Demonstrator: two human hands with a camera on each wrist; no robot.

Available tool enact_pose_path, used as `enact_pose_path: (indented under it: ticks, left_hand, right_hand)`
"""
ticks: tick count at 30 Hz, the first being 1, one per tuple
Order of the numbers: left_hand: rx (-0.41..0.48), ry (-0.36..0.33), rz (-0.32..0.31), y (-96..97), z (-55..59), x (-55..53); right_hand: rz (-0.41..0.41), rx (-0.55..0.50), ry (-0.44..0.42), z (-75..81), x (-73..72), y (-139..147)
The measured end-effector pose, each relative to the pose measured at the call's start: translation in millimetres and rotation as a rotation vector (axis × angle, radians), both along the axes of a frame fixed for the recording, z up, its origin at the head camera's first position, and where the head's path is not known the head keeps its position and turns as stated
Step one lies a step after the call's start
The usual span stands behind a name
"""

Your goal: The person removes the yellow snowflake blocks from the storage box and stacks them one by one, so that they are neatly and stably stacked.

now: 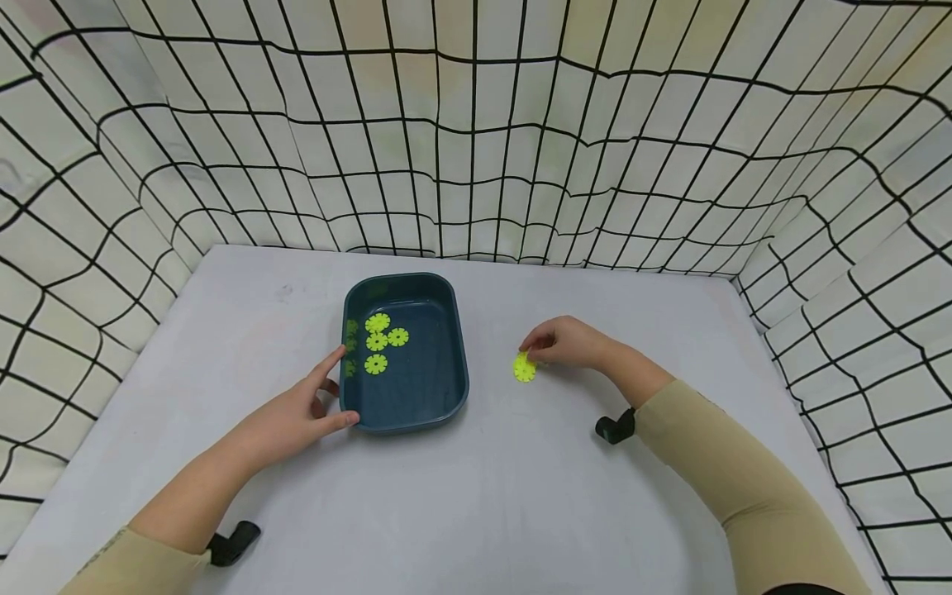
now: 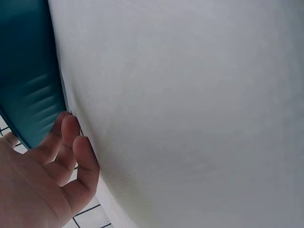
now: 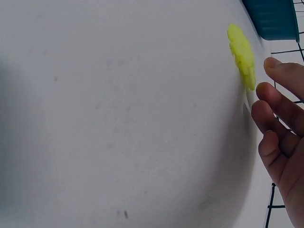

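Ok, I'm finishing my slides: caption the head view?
Left hand touching a blue tray of yellow discs; right hand at another disc.

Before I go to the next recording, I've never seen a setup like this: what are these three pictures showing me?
There is no machine here, just a person's two bare hands. The wide picture comes from a head camera looking down; the others come from cameras on the left and right wrists.

On the white table is a blue tray with yellow pieces inside. The left hand rests against the tray's side. The right hand has its fingers at another piece, outside the tray; I can't tell whether they grip it. Behind is a backdrop with black grid lines.
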State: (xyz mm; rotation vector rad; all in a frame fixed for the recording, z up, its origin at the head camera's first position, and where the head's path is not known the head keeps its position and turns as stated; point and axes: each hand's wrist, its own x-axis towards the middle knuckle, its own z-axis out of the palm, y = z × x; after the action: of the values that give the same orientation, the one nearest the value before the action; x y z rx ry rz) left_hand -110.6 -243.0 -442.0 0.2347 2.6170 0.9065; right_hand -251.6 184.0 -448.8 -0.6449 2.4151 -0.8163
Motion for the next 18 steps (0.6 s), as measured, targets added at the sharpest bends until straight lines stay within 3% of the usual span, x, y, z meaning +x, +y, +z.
enact_pose_path:
  ticks: [9,18]
  left_hand:
    - [0.009,-0.005,0.004,1.2,0.5,0.5]
    - [-0.006,-0.005,0.005,1.9,3.2,0.7]
  right_hand:
    - [0.032,-0.002,0.053,-4.9,0.1,3.1]
    - [0.113,0.087,0.135,-4.9,8.7,-3.4]
